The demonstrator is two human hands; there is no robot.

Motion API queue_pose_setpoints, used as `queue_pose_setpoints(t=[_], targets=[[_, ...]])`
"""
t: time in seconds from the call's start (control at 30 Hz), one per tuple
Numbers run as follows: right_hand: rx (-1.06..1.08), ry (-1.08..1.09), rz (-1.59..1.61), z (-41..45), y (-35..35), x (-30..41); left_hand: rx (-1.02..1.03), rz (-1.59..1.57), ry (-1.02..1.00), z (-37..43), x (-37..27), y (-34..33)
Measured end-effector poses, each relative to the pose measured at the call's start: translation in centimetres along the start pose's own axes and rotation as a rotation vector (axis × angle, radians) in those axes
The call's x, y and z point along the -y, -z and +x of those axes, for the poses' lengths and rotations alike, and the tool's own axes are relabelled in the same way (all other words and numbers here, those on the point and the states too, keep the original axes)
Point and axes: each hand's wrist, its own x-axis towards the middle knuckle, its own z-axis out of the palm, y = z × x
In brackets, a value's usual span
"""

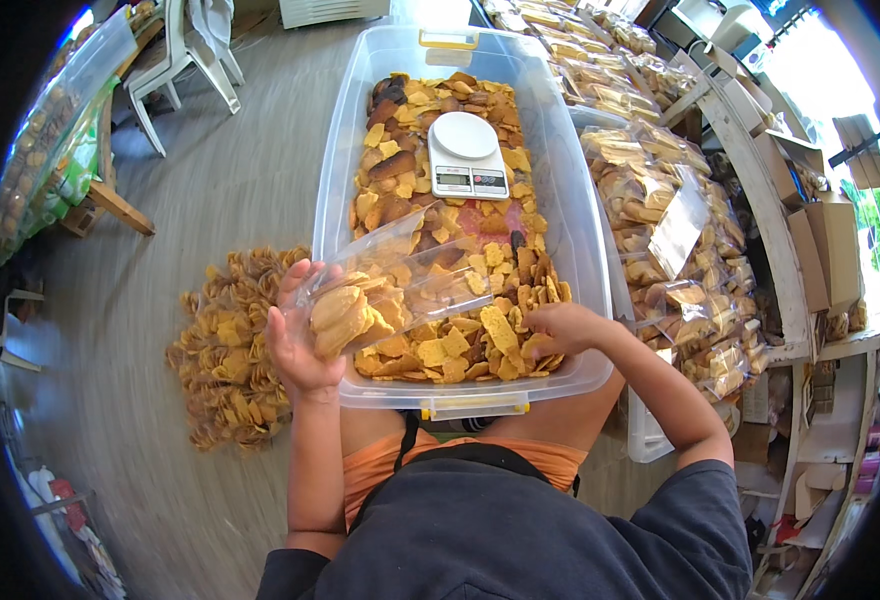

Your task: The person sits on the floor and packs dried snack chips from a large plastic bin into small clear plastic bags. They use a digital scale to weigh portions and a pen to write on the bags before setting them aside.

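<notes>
My left hand [303,330] supports a clear plastic bag [440,281] that is partly filled with flat, golden toasted slices [350,307]. The bag lies tilted above the near left part of a large translucent plastic bin [586,225], its long unfilled end stretching to the right. Inside the bin is a deep layer of loose yellow and brown toasted pieces [447,345]. My right hand [566,330] reaches into these pieces at the near right corner, fingers bent against them; whether it grips one cannot be told. A white digital kitchen scale [470,156] rests on the pieces towards the far end.
A heap of filled clear bags [241,352] lies on the floor left of the bin. More bagged slices [680,255] are piled along the right side, beside white wooden shelving [770,225] with cardboard boxes [826,255]. White plastic chairs [177,64] stand at the far left.
</notes>
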Motion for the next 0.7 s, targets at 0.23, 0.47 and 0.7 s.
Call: queue_pose_setpoints(t=[0.23,0.47,0.7], targets=[[-0.365,-0.051,0.137,0.7,1.5,-1.6,0.001,0.025,0.005,0.0,0.0,0.2],[-0.605,-0.267,0.192,1.7,1.6,0.7,-0.008,0.012,-0.013,0.0,0.0,0.0],[-0.376,-0.169,0.478,3.8,-2.3,1.9,0.001,0.013,-0.013,0.1,0.0,0.0]])
